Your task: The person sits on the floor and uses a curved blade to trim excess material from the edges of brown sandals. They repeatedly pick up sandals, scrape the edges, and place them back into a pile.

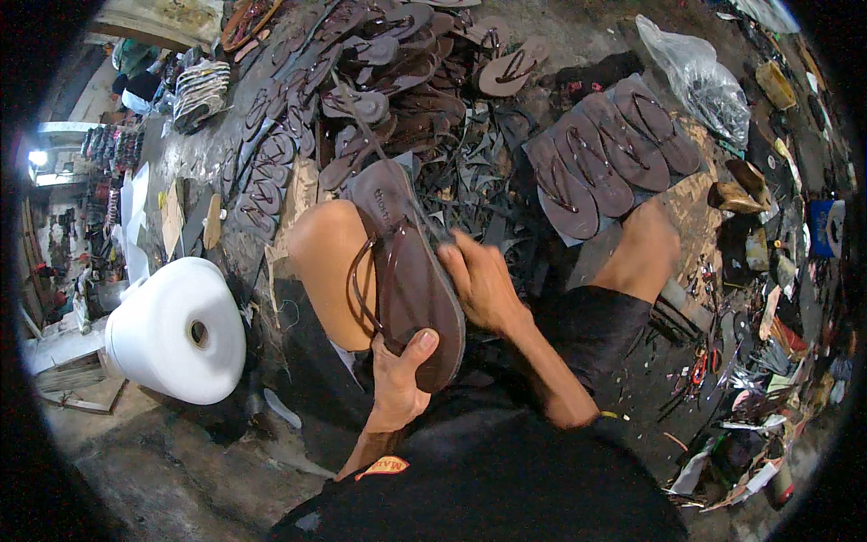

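Note:
My left hand (403, 384) grips one end of a brown flip-flop (418, 280), its thumb pressed on the footbed. The flip-flop rests against my bare left knee (327, 262), with its thong strap (361, 285) toward the left and printed lettering near the far end. At the sole's right edge is my right hand (483, 282), fingers curled in; whatever they hold is hidden. A thin dark strip (361, 119) sticks up beyond the flip-flop's far end.
Many brown flip-flops (397, 54) lie heaped ahead, beside dark offcuts (488, 190). Several flip-flops on a sheet (605, 163) lie by my right knee (646, 248). A large white roll (163, 339) stands left. A clear plastic bag (704, 86) and scraps (750, 425) lie right.

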`<action>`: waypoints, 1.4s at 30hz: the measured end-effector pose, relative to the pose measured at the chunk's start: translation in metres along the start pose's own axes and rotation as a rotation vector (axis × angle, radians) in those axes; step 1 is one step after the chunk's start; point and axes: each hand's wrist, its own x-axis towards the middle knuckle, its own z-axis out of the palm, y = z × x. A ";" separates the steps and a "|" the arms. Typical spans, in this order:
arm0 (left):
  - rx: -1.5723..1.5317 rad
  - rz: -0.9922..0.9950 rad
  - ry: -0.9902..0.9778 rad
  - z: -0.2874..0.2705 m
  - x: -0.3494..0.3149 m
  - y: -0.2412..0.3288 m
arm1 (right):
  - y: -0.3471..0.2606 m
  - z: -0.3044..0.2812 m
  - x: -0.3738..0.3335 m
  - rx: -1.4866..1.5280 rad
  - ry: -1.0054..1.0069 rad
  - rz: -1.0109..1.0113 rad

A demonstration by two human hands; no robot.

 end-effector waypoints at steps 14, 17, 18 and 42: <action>0.222 0.266 -0.128 0.028 0.023 0.046 | -0.071 -0.034 -0.020 0.572 0.054 0.009; 0.328 0.183 -0.173 0.024 0.032 0.073 | -0.086 -0.041 -0.051 0.397 0.112 -0.061; 0.264 0.149 -0.206 0.021 0.032 0.077 | -0.084 -0.052 -0.065 0.323 0.106 -0.014; 0.336 -0.009 -0.219 0.037 0.036 0.058 | -0.035 -0.108 0.004 -0.022 -0.455 -0.030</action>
